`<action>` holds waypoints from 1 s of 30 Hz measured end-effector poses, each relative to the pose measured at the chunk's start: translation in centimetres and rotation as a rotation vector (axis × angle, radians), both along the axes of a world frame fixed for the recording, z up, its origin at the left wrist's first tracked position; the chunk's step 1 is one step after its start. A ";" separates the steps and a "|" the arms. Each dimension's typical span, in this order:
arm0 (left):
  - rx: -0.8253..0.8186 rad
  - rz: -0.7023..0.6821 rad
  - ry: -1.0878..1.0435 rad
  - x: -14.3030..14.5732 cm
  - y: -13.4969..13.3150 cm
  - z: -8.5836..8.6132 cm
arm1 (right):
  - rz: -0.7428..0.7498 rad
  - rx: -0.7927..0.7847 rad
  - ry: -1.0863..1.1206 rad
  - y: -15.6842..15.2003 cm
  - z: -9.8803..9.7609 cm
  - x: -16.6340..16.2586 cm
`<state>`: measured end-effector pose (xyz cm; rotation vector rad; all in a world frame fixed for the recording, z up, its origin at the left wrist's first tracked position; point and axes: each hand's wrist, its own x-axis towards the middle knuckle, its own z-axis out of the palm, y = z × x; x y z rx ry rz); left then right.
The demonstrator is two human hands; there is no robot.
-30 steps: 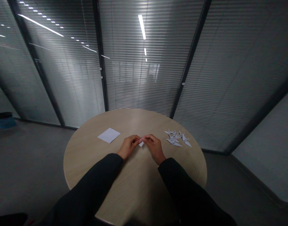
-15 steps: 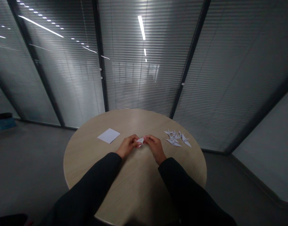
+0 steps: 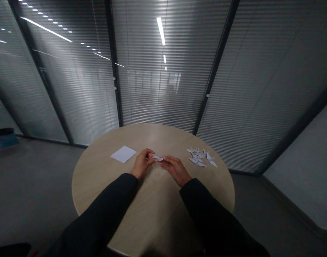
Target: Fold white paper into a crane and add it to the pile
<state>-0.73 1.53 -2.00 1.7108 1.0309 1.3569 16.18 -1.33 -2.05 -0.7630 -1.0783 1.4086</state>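
A small folded white paper (image 3: 157, 158) is held between my two hands above the middle of the round table. My left hand (image 3: 143, 163) pinches its left end, and my right hand (image 3: 175, 169) grips its right end between thumb and fingers. Parts of the paper are hidden by the fingertips. To the left of my left hand lies a flat stack or sheet of white square paper (image 3: 123, 154). Several folded paper cranes (image 3: 197, 156) lie in a loose cluster to the right of my right hand.
The round wooden table (image 3: 152, 134) stands close to a glass partition with blinds (image 3: 158, 100). A blue bin with a dark top (image 3: 4, 138) sits on the floor at the far left. A pale wall (image 3: 307, 167) rises on the right.
The folded paper has turned from a raised, wider shape to a flatter, narrower one. My left hand has shifted slightly left, and the right fingers now reach lower beneath the paper.
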 end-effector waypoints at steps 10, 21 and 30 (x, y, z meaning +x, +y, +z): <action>-0.057 -0.023 -0.142 0.9 -0.5 0.0 | -0.264 0.119 -0.211 -0.2 -0.1 -0.5; -0.129 -0.153 -0.238 1.5 -1.2 0.4 | -0.313 0.137 -0.241 -0.3 0.1 -0.6; -0.287 -0.230 -0.370 1.0 -1.2 0.9 | -0.242 0.163 -0.102 0.4 -0.6 -0.5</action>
